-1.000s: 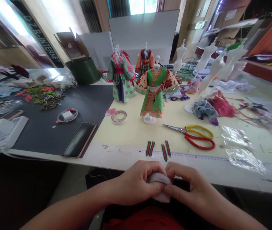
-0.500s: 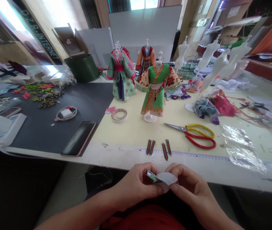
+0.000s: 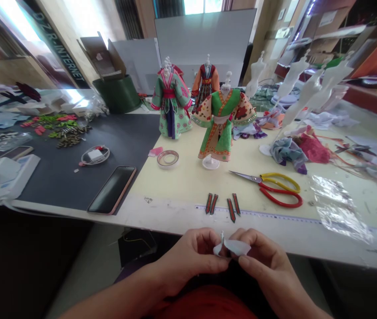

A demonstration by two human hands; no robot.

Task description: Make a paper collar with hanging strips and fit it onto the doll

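Note:
A small piece of pale, thin fabric [image 3: 238,247] is pinched between my two hands, just in front of the table's near edge. My left hand [image 3: 198,253] is closed on its left end, where a narrow folded part stands up. The fingers of my right hand [image 3: 261,252] grip its right side. Past my hands, several short red-and-green strips [image 3: 231,210] lie by a ruler [image 3: 265,215]. Scissors [image 3: 275,188] with one yellow and one red handle rest to the right of them. A mini mannequin in a green robe [image 3: 222,126] stands farther back.
A phone [image 3: 111,190] and a coiled white cable [image 3: 95,155] lie on the left. A tape roll [image 3: 167,158] sits near the centre. Clear plastic film [image 3: 338,206], fabric scraps [image 3: 313,146] and bare white mannequins [image 3: 255,75] are on the right; more dressed figures [image 3: 171,104] stand behind.
The fabric has turned between my fingers: its folded left part now stands upright, and the green patch seen before is hidden. The view has shifted slightly.

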